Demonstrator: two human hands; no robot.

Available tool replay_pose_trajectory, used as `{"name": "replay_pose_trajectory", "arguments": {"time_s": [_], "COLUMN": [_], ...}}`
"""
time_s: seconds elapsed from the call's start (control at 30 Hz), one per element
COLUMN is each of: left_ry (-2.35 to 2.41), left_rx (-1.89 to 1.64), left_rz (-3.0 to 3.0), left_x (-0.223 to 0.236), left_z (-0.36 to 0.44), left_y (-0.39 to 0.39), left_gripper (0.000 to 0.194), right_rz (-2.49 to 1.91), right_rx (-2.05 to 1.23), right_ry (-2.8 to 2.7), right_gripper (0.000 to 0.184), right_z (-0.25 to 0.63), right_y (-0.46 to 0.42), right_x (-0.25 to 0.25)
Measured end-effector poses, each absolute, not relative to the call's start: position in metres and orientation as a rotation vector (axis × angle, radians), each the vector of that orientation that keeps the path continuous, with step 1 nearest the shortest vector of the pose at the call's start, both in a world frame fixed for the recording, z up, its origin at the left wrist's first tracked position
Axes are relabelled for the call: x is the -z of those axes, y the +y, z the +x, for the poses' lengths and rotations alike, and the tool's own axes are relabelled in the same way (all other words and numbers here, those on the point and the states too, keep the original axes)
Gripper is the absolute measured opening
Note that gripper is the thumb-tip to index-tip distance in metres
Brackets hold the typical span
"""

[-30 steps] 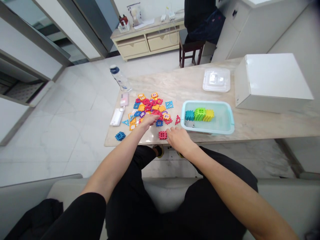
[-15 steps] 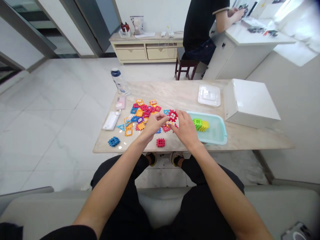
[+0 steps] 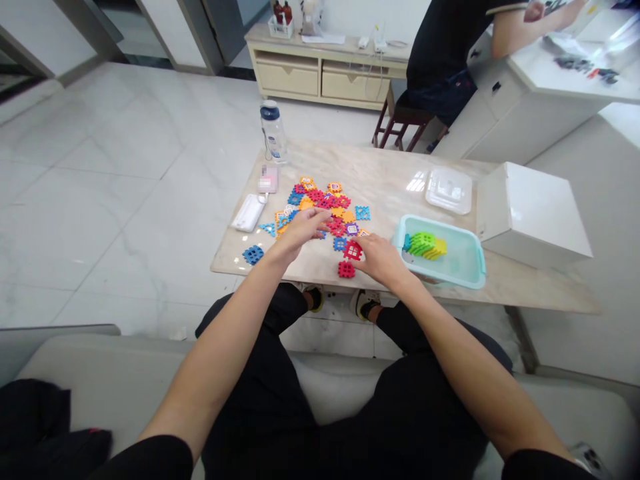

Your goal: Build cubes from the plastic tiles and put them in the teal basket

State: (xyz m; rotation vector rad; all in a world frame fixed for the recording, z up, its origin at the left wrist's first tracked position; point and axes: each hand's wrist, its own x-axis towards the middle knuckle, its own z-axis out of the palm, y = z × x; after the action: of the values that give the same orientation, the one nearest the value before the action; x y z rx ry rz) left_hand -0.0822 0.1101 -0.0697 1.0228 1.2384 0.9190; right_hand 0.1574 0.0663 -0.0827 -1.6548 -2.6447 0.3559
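My right hand (image 3: pixel 383 261) pinches a red square window-shaped building piece (image 3: pixel 353 250) by its edge. This piece is just above a small red stack of pieces (image 3: pixel 346 269) near the table's front edge. My left hand (image 3: pixel 303 232) hovers over the loose pile, fingers apart, with nothing visible in it. Around both hands lies the mixed pile of notched plastic pieces (image 3: pixel 324 199) in red, orange, blue and purple, partly hidden by my left hand. A dark blue stack of pieces (image 3: pixel 253 254) sits to the left.
A pale turquoise tub (image 3: pixel 480 257) to the right holds green and yellow pieces (image 3: pixel 425 244). Behind it are a clear plastic lid (image 3: pixel 449 190) and a white box (image 3: pixel 537 213). A water bottle (image 3: pixel 274 133) and a white device (image 3: pixel 249 213) stand left. Another person (image 3: pixel 450 60) sits beyond.
My right hand has brought the red window piece down towards the red stack. My left hand's fingers have spread from a pinch. The camera view has shifted.
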Motion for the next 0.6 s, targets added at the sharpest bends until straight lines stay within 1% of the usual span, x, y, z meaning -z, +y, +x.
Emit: {"name": "replay_pose_trajectory", "arguments": {"time_s": [0.17, 0.3, 0.6], "left_ry": [1.255, 1.204, 1.119], "left_rx": [-0.969, -0.984, -0.983], "left_rz": [0.888, 0.903, 0.919], "left_x": [0.071, 0.063, 0.061], "left_z": [-0.107, -0.108, -0.105], "left_y": [0.104, 0.101, 0.101], "left_gripper": [0.023, 0.026, 0.034], "right_rz": [-1.601, -1.592, -1.632], "right_rx": [-0.382, -0.376, -0.409], "right_ry": [-2.874, -2.965, -3.026], "right_gripper": [0.038, 0.031, 0.035], "right_z": [0.156, 0.151, 0.143], "right_y": [0.061, 0.061, 0.065], "right_x": [0.111, 0.126, 0.140]}}
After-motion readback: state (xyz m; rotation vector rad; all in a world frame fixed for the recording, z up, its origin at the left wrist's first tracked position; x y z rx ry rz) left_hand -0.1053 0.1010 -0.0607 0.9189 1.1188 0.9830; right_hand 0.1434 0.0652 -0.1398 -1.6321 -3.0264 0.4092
